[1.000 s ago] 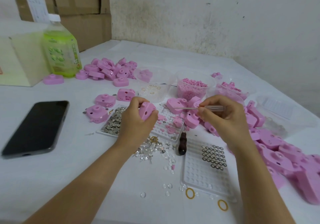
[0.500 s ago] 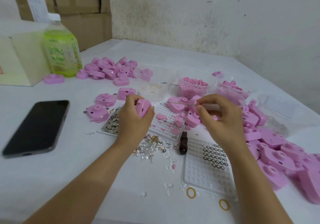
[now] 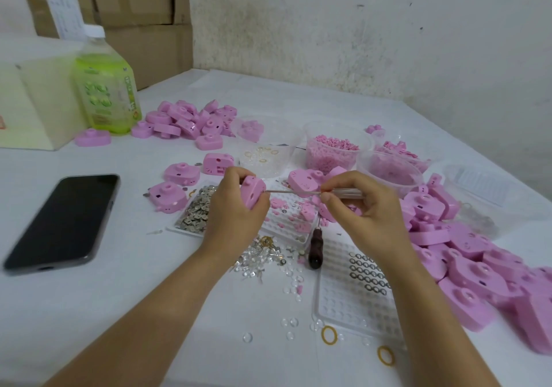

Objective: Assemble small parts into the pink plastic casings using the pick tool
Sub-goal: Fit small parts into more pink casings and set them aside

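Head view: tub point(image 3: 309, 135) of pink bits point(image 3: 333, 147).
My left hand point(image 3: 236, 216) grips a casing point(image 3: 252, 192); right hand point(image 3: 370, 210) pinches the pick point(image 3: 337, 192).

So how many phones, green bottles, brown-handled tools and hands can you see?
Phone: 1
Green bottle: 1
Brown-handled tool: 1
Hands: 2, left hand gripping a pink casing, right hand pinching the pick tool
Total: 5
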